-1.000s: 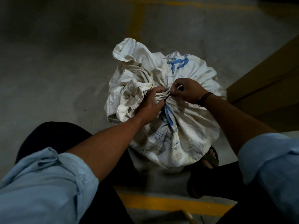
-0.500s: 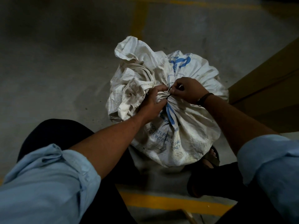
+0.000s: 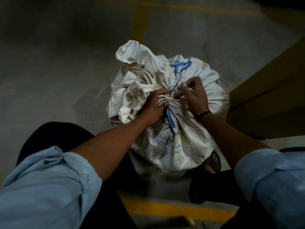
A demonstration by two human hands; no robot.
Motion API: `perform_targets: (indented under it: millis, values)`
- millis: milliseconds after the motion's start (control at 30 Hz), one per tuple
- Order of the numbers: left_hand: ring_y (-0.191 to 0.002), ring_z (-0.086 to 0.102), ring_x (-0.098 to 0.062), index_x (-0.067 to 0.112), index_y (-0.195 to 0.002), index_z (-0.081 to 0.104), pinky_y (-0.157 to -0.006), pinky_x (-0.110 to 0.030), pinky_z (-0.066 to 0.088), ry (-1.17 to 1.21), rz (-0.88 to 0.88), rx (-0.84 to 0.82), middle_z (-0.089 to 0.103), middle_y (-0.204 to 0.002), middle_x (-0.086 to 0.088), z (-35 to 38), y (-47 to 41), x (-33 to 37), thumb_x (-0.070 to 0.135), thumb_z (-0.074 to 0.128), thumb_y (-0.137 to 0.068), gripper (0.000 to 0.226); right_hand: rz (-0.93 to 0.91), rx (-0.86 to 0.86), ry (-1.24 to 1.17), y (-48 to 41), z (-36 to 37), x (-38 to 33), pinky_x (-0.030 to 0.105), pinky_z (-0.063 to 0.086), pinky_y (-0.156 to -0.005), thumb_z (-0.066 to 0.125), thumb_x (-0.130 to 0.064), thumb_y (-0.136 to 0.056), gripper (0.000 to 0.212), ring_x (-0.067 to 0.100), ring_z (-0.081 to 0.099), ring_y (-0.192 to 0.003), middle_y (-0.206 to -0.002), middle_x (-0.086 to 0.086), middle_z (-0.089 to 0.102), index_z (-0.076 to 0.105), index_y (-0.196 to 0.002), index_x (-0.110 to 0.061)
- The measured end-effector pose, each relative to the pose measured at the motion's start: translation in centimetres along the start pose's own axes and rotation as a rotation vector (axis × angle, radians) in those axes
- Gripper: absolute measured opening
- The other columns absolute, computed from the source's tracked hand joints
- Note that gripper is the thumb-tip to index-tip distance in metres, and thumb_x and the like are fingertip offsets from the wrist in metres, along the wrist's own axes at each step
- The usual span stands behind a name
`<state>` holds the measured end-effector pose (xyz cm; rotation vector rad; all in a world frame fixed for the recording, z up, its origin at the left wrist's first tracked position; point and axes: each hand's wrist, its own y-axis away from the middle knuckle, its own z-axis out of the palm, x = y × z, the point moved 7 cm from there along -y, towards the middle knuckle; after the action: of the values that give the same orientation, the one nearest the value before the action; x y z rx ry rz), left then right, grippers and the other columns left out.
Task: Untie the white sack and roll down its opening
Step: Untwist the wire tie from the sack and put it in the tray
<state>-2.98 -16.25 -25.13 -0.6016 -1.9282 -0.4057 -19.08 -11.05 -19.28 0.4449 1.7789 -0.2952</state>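
1. The white sack (image 3: 168, 116) stands on the concrete floor (image 3: 57, 71), between the person's legs, its neck still gathered.
2. The left hand (image 3: 155, 108) is closed around the bunched neck, just beside the knot.
3. The right hand (image 3: 191, 95) pinches a thin dark cord (image 3: 175, 84) between fingertips; the remaining fingers are loosely curled.
4. Loose crumpled sack fabric spreads left of the neck.
5. A brown cardboard box (image 3: 267, 96) sits close to the sack's right side.
6. A sandalled foot (image 3: 212, 162) shows beside the sack base.
7. Yellow floor lines (image 3: 165, 210) cross near and beyond the sack.
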Motion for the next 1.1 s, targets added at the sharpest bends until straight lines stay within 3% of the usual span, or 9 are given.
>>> perform_targets:
  millis: [100,167,233,467,667,800,900,1000,1100]
  values:
    - [-0.124,0.055,-0.015,0.022,-0.135,0.052,-0.106,-0.034,0.044,-0.029,0.033,0.001,0.056,-0.136,-0.004,-0.1,0.2,0.3,0.02,0.062,-0.095,0.042,-0.282,-0.076,0.377,1.1,1.3,-0.8,0.03,0.053,-0.076,0.064,-0.015,-0.082,0.008,0.021,0.064,-0.084,-0.09,0.01,0.066,0.063,-0.086,-0.008]
    - [-0.125,0.055,-0.015,0.022,-0.135,0.052,-0.107,-0.035,0.044,-0.019,0.041,-0.003,0.056,-0.136,-0.004,-0.2,0.2,0.4,0.021,0.062,-0.095,0.041,-0.379,-0.114,0.535,1.6,2.2,-0.6,0.009,0.043,-0.079,0.066,-0.004,-0.076,0.016,0.02,0.06,-0.086,-0.095,0.011,0.062,0.068,-0.092,-0.007]
    - [-0.124,0.055,-0.015,0.022,-0.134,0.053,-0.107,-0.035,0.044,-0.007,0.032,-0.006,0.057,-0.135,-0.004,-0.2,0.3,0.5,0.017,0.063,-0.094,0.042,-0.427,-0.119,0.564,1.9,2.5,-0.5,0.001,0.036,-0.081,0.068,-0.001,-0.079,0.02,0.019,0.06,-0.089,-0.1,0.013,0.059,0.072,-0.099,-0.005]
    - [-0.128,0.052,-0.018,0.024,-0.137,0.048,-0.109,-0.035,0.042,-0.102,0.045,-0.027,0.053,-0.139,-0.003,0.0,0.4,0.7,0.026,0.057,-0.092,0.046,-0.599,-0.183,0.588,3.3,2.8,-1.2,0.034,0.05,-0.078,0.075,-0.007,-0.08,0.018,0.028,0.06,-0.091,-0.101,0.015,0.057,0.076,-0.097,-0.011]
    - [-0.133,0.049,-0.021,0.025,-0.138,0.048,-0.114,-0.037,0.038,-0.049,-0.025,-0.096,0.051,-0.143,-0.004,0.3,0.2,0.4,0.013,0.061,-0.082,0.059,-0.674,-0.224,0.686,3.2,3.4,-1.6,0.037,0.049,-0.073,0.069,-0.012,-0.085,0.005,0.03,0.058,-0.085,-0.096,0.015,0.057,0.072,-0.087,-0.007]
    - [-0.128,0.053,-0.021,0.034,-0.137,0.045,-0.108,-0.045,0.044,-0.044,-0.045,-0.104,0.052,-0.14,-0.003,0.4,0.1,0.3,0.018,0.062,-0.081,0.061,-0.602,-0.24,0.848,2.7,4.6,-0.5,0.044,0.049,-0.075,0.059,-0.008,-0.086,0.003,0.034,0.053,-0.088,-0.101,0.015,0.052,0.06,-0.089,-0.008]
    - [-0.125,0.054,-0.021,0.035,-0.136,0.047,-0.106,-0.043,0.047,-0.053,0.017,-0.08,0.053,-0.138,-0.004,0.2,0.3,1.5,0.029,0.06,-0.089,0.049,-0.523,-0.238,0.83,2.7,4.2,-1.0,0.039,0.047,-0.078,0.059,-0.005,-0.086,0.008,0.033,0.051,-0.087,-0.103,0.019,0.05,0.056,-0.093,-0.003]
    - [-0.127,0.054,-0.022,0.018,-0.135,0.055,-0.109,-0.037,0.044,-0.06,0.058,-0.02,0.054,-0.137,-0.007,-0.2,0.4,2.1,0.035,0.06,-0.091,0.047,-0.461,-0.179,0.697,2.8,3.1,-2.3,0.027,0.039,-0.077,0.058,0.001,-0.086,0.006,0.028,0.048,-0.087,-0.097,0.021,0.051,0.055,-0.092,0.001]
    - [-0.127,0.053,-0.025,0.004,-0.125,0.064,-0.111,-0.035,0.041,-0.112,0.061,0.038,0.057,-0.134,-0.013,-0.4,0.2,2.8,0.025,0.062,-0.095,0.037,-0.292,-0.084,0.593,2.3,1.7,-2.3,0.03,0.037,-0.071,0.053,-0.004,-0.091,0.004,0.027,0.054,-0.086,-0.093,0.018,0.059,0.056,-0.094,-0.003]
